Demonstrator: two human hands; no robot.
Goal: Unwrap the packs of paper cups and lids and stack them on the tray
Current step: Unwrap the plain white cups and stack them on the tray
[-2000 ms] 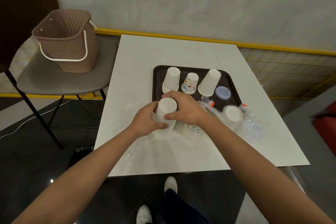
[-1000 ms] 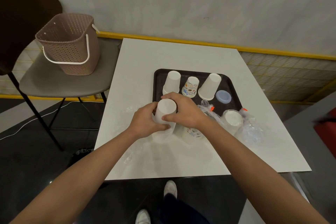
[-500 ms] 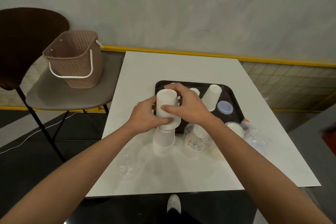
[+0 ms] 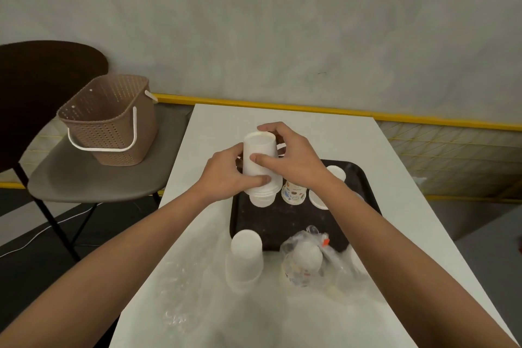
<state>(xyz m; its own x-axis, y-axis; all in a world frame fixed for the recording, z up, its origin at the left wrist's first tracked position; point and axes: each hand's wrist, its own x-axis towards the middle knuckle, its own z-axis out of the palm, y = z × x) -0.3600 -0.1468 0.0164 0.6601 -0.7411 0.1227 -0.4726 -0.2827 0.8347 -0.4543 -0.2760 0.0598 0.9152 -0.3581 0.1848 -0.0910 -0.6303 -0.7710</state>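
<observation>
White table (image 4: 282, 127) runs up the middle of the frame, with the dark tray (image 4: 285, 223) sitting at its centre. Off in the upper left there's a chair (image 4: 93, 178) with a brown basket (image 4: 113, 121) on its seat.

Both hands are busy just above the frame's centre. The left hand (image 4: 226, 178) is wrapped round the lower part of a stack of white cups (image 4: 260, 158), and the right hand (image 4: 293, 161) is clamped higher up, thumb across the front and fingers over the far side.

That stack stands upright, mouths down and bases up, over the tray's upper left corner. Right beneath it is another white cup (image 4: 262, 201) already on the tray. The two line up top to bottom, so this looks like a straight drop. Whether they already touch, I can't tell.

Just right of that sits a patterned cup (image 4: 293, 192), also on the tray. Lower down, off the tray, a second white stack (image 4: 245, 257) waits beside a wrapped pack (image 4: 303, 263) in its plastic, with loose clear wrap (image 4: 180, 291) lying lower left of it. So there's plenty left to do.
</observation>
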